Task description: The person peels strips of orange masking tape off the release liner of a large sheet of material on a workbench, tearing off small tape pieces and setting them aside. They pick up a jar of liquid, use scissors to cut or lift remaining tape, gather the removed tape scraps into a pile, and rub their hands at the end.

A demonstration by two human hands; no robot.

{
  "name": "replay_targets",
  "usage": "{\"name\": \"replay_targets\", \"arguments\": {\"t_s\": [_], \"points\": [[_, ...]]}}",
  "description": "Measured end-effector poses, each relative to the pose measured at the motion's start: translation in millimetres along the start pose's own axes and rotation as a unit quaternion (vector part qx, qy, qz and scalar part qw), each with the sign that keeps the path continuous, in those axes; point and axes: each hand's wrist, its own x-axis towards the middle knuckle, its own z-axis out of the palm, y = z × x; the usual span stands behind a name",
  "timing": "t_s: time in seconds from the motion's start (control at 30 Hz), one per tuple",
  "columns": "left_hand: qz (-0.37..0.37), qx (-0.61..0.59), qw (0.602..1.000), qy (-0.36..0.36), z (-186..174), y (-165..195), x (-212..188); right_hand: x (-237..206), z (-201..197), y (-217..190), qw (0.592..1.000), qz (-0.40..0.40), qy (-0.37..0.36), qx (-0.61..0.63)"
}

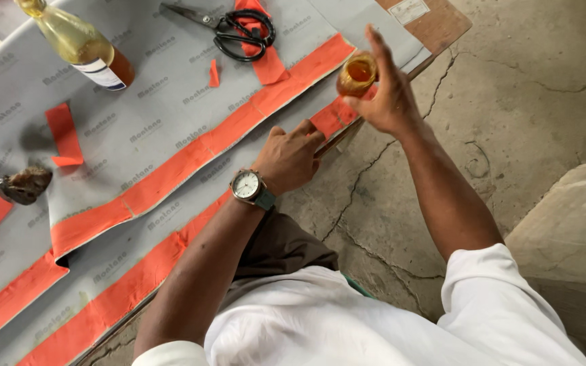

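Observation:
My right hand (pixel 389 95) is raised over the board's edge and holds a small open jar of amber liquid (pixel 357 73) between thumb and fingers. My left hand (pixel 291 157), with a wristwatch (pixel 248 186) on the wrist, rests in a loose fist on the orange edge strip (pixel 171 175) of the grey sheet (pixel 144 102). Its fingers are curled and I see nothing in them. A second orange-edged grey piece (pixel 103 298) lies nearer to me.
Black-handled scissors (pixel 228 28) lie at the top on an orange scrap. A bottle of yellowish liquid (pixel 79 42) lies top left. A stone (pixel 25 184) sits at the left. Loose orange offcuts (pixel 64 134) are scattered. Cracked concrete floor (pixel 510 102) spreads to the right.

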Motion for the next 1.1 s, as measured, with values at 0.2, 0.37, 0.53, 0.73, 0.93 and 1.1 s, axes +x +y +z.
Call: {"name": "replay_targets", "arguments": {"t_s": [0.2,0.37,0.53,0.73,0.93,1.1], "points": [[-0.043,-0.005,0.998,-0.049,-6.0,4.3,0.7,-12.0,-6.2,4.3,1.000,0.024,-0.004,0.010],[-0.043,0.002,0.998,-0.048,-8.1,6.7,2.1,-29.4,-6.7,4.4,0.999,0.047,-0.011,0.023],[-0.051,-0.009,0.997,-0.053,-6.8,4.6,2.1,-40.6,-9.6,-1.1,1.000,-0.017,0.004,-0.002],[-0.051,-0.006,0.997,-0.057,-4.0,1.1,2.8,-38.6,-15.4,-9.2,1.000,-0.003,-0.007,0.011],[-0.021,0.026,0.999,-0.043,2.2,-0.8,1.9,-8.0,-1.6,-14.3,0.999,-0.006,-0.038,0.027],[-0.008,0.028,0.999,-0.027,3.4,-2.5,-0.6,3.8,1.4,-6.7,0.999,-0.026,0.016,0.014]]}}
